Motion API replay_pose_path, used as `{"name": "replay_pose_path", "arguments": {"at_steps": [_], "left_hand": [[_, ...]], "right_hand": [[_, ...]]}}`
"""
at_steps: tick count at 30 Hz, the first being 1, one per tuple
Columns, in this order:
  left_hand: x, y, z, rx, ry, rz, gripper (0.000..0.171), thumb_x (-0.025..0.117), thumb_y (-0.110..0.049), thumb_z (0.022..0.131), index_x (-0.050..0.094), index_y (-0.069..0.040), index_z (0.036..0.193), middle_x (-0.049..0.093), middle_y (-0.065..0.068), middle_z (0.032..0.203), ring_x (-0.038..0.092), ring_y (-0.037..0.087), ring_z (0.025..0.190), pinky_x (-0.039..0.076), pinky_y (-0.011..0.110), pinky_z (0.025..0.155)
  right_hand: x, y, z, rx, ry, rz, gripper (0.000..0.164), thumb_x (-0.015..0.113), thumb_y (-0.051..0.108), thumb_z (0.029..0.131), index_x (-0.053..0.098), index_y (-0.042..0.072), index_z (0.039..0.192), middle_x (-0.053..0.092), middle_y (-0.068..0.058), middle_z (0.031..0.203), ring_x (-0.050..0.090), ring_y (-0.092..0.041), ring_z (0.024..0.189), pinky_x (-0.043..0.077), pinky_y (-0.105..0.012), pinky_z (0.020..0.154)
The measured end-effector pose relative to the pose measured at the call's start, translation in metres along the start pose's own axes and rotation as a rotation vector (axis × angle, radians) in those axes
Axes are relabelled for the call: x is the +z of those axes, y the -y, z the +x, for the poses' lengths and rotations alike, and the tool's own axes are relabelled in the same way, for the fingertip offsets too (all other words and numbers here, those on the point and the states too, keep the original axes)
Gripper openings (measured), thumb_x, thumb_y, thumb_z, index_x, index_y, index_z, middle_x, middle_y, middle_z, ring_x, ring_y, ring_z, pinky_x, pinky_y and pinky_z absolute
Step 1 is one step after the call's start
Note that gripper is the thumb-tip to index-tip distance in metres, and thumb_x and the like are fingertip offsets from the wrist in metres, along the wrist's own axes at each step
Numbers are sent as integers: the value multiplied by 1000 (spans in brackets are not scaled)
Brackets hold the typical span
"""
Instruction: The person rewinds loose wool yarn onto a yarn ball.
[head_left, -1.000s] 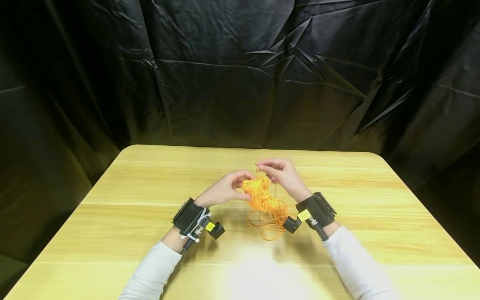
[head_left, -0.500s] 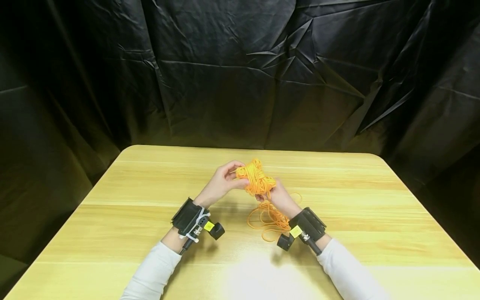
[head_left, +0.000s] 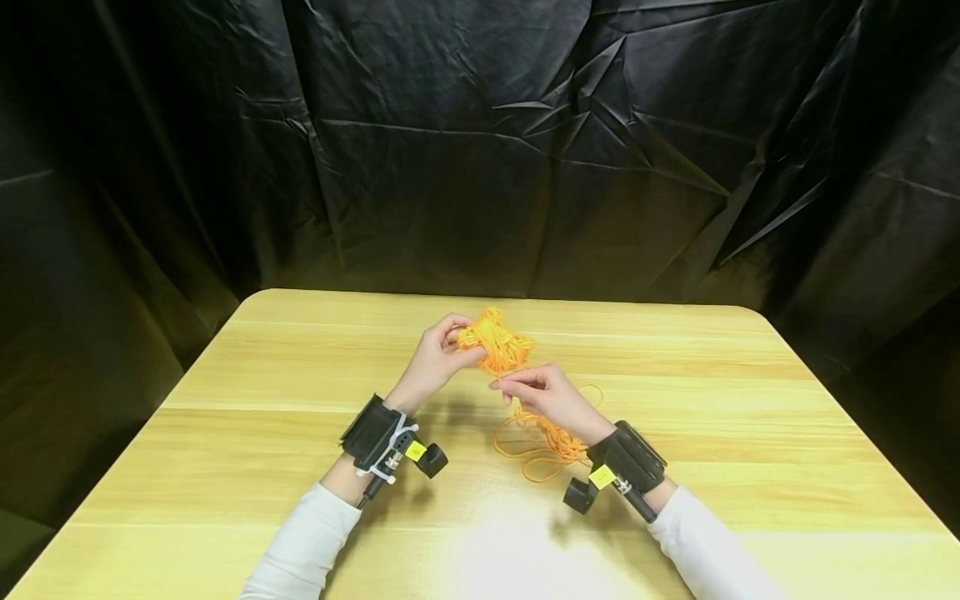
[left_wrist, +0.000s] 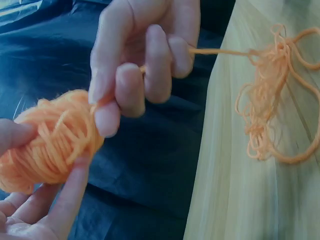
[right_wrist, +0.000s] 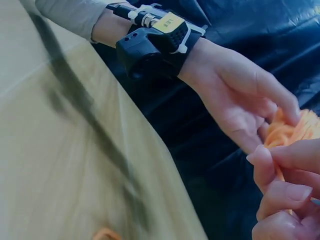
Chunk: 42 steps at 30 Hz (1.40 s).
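A wound bundle of orange cord (head_left: 497, 340) is held above the table by my left hand (head_left: 437, 360), thumb on one side and fingers on the other. Just in front of the bundle my right hand (head_left: 553, 397) pinches the cord's running strand between thumb and forefinger. In the left wrist view that strand passes through the curled fingers (left_wrist: 131, 90) of the right hand and stretches to a loose tangle of cord (left_wrist: 267, 95) on the table. The right wrist view shows only part of the bundle (right_wrist: 292, 131), behind the right fingertips.
The loose cord pile (head_left: 555, 442) lies on the wooden table (head_left: 300, 350) under the right forearm, with loops spreading left. Each wrist wears a black strap and camera (head_left: 431, 460). A black curtain (head_left: 450, 183) hangs behind the table's far edge.
The bundle has moved left and away, and it has turned in the left hand. My right hand passed from the bundle's far side round below it to its near side, with the strand.
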<state>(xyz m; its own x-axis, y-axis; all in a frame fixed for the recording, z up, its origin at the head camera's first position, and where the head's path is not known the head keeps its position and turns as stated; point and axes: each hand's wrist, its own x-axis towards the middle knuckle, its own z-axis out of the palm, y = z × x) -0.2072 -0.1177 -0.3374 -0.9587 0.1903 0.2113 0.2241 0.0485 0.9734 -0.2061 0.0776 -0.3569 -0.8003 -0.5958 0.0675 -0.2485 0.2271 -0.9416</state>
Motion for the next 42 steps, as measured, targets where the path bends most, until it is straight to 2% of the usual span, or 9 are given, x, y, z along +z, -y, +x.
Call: {"name": "replay_pose_path", "arguments": {"at_steps": [1, 4, 10, 15, 20, 24, 32, 36, 42], "left_hand": [[0, 0, 0, -1, -4, 2, 31, 62, -1, 79, 48, 1, 107, 63, 13, 93, 61, 16, 83, 50, 28, 72], [1, -1, 0, -6, 7, 5, 31, 60, 3, 79, 46, 2, 107, 61, 18, 95, 61, 16, 79, 52, 32, 70], [1, 1, -1, 5, 111, 11, 38, 57, 6, 81, 41, 1, 115, 57, 25, 103, 61, 22, 82, 53, 38, 66], [0, 3, 0, 38, 199, 54, 46, 57, 3, 82, 42, -3, 125, 54, 22, 111, 60, 25, 88, 53, 36, 67], [-1, 2, -1, 50, 244, 63, 44, 55, 1, 84, 44, -4, 126, 52, 19, 114, 60, 23, 89, 53, 36, 69], [-1, 1, -2, 45, 257, 58, 46, 58, -5, 84, 43, -5, 128, 50, 15, 120, 61, 22, 85, 53, 37, 69], [1, 2, -2, 43, 194, 135, 47, 70, -20, 76, 52, -14, 120, 57, 4, 113, 59, 16, 79, 51, 33, 66], [2, 2, -2, 49, 194, 194, 44, 71, -21, 75, 56, -14, 116, 59, 1, 112, 57, 15, 78, 49, 31, 64], [2, 3, -2, 92, 226, 302, 43, 72, -22, 74, 59, -11, 114, 60, 1, 111, 51, 13, 90, 44, 32, 74]], "right_hand": [[-1, 2, -1, -4, 1, -20, 27, 52, 22, 90, 65, -1, 96, 58, -2, 73, 25, -7, 43, 24, -18, 41], [-5, 10, -4, -7, -5, -62, 26, 54, 23, 89, 66, 1, 98, 50, 3, 62, 28, -7, 45, 26, -18, 42], [-15, 26, -3, -44, -42, -77, 22, 57, 22, 87, 67, 2, 92, 54, -2, 60, 34, -11, 46, 29, -20, 45], [-20, 33, 2, -120, -94, -65, 21, 59, 14, 85, 66, 0, 99, 58, -10, 70, 41, -14, 50, 36, -23, 47], [-20, 39, 7, -164, -129, -43, 20, 61, 12, 84, 66, -1, 98, 57, -9, 70, 43, -15, 50, 37, -22, 47], [-18, 42, 9, -167, -138, -57, 18, 62, 10, 82, 66, 0, 96, 58, -7, 69, 44, -18, 49, 38, -22, 46], [-16, 46, 12, -155, -131, -124, 19, 64, 14, 81, 66, 3, 96, 53, -9, 60, 43, -22, 47, 37, -24, 43], [-16, 48, 14, -157, -137, -141, 19, 65, 15, 81, 67, 4, 97, 62, -7, 71, 43, -20, 47, 37, -24, 43], [-20, 46, 20, -157, -164, -163, 18, 65, 15, 81, 68, 5, 95, 65, -7, 83, 42, -15, 47, 33, -21, 43]]}}
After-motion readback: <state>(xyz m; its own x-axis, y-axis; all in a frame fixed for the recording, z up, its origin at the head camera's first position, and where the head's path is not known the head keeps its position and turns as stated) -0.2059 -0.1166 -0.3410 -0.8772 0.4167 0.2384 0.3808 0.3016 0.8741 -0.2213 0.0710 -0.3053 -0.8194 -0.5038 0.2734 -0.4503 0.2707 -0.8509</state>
